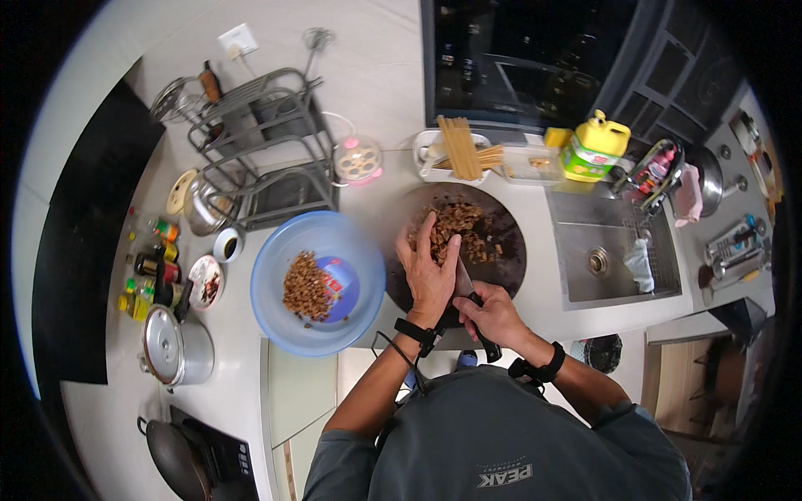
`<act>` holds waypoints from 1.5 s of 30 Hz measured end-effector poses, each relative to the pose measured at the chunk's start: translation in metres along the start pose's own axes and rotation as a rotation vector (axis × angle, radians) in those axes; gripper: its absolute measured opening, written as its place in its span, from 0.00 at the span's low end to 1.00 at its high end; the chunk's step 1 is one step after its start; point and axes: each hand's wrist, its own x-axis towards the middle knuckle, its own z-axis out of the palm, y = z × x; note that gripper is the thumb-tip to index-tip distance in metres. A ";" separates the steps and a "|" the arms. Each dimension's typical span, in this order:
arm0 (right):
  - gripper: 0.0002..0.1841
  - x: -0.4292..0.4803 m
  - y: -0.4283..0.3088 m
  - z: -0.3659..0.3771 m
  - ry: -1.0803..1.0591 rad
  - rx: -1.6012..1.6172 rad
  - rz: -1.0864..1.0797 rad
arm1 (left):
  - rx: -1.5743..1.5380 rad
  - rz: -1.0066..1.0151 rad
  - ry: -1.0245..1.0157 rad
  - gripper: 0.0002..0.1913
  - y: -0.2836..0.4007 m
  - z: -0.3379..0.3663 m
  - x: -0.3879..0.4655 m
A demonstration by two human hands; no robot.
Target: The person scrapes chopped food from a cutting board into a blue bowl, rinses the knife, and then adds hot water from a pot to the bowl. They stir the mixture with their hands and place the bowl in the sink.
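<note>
A dark round chopping board (510, 269) lies on the counter before me, with a heap of chopped brown food pieces (460, 219) on its far half. My right hand (498, 313) grips the black handle of a kitchen knife (463, 280), whose blade points away from me toward the heap. My left hand (429, 275) has its fingers spread over the near left side of the heap, beside the blade. It covers part of the blade and some pieces. To the left, a blue plastic basin (269, 282) contains a pile of finely chopped brown bits (307, 288).
A steel sink (583, 228) is at the right, with a yellow detergent jug (595, 147) behind it. Chopsticks (460, 147) lie across a white tray (426, 170) behind the board. Leftward stand a metal rack (269, 169), a pressure cooker (178, 347), several bottles and a wok (178, 460).
</note>
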 end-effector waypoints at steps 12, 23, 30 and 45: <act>0.13 0.081 -0.046 0.135 -0.338 -0.168 0.077 | 0.313 -0.426 0.182 0.29 -0.150 -0.163 0.014; 0.12 0.071 -0.031 0.085 -0.307 -0.108 0.000 | 0.207 -0.232 0.076 0.16 -0.208 -0.191 0.029; 0.11 0.031 -0.005 -0.021 0.066 -0.317 -0.118 | 0.426 0.061 -0.042 0.13 -0.116 -0.165 0.043; 0.08 0.076 0.068 -0.173 0.327 -1.186 -0.337 | 0.343 -0.034 -0.545 0.29 -0.108 0.087 0.064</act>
